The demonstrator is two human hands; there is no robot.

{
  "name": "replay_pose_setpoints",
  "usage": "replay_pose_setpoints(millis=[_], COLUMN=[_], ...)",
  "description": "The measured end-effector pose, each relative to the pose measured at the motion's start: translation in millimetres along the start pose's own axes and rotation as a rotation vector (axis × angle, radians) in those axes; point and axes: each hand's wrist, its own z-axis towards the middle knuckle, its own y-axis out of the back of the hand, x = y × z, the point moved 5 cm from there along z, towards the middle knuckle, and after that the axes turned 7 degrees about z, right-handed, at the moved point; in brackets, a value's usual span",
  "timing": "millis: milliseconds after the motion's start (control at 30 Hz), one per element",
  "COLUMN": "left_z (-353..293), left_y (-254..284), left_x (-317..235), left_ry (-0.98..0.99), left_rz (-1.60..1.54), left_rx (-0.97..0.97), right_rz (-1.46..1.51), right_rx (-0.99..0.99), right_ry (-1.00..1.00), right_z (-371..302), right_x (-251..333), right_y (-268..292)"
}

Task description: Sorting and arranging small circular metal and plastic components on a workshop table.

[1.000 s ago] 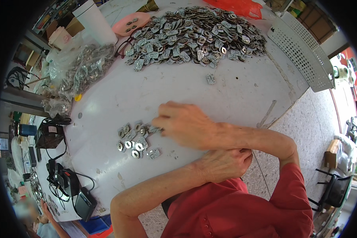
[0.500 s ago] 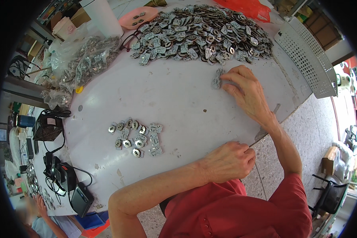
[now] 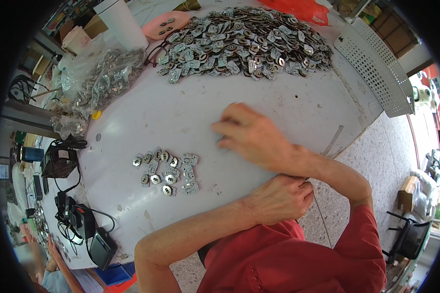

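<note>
My right hand (image 3: pixel 256 136), smeared by motion, hangs over the middle of the table with its fingers closed. A sliver of grey metal part (image 3: pixel 221 140) shows under its fingertips; the rest of what it holds is hidden. My left hand (image 3: pixel 281 200) rests at the table's near edge, curled in a loose fist, and no object shows in it. Left of the hands lies a small group of flat metal parts (image 3: pixel 170 178), some with shiny round pieces on them. At the far side rises a large heap of similar metal parts (image 3: pixel 239 44).
A white perforated basket (image 3: pixel 374 68) stands at the far right edge. Far left are filled plastic bags (image 3: pixel 102 78), a white cylinder (image 3: pixel 120 22), a pink dish (image 3: pixel 166 24) and glasses (image 3: pixel 156 52). Black power adapters with cables (image 3: pixel 80 217) lie left. Another person's hands (image 3: pixel 56 254) work lower left.
My right hand has swung left and nearer from the front of the heap. The small metal parts at its fingertips have left that spot. My left hand stays in place.
</note>
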Motion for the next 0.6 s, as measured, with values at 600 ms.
replay_pose_setpoints(millis=[600], left_z=[-3], left_y=[-1], left_x=[0], left_ry=[-0.011], left_rz=[0.01], left_rx=[0.013], right_rz=[-0.042], right_rx=[-0.177], right_ry=[-0.15], right_z=[-13], right_x=[-72], right_y=[65])
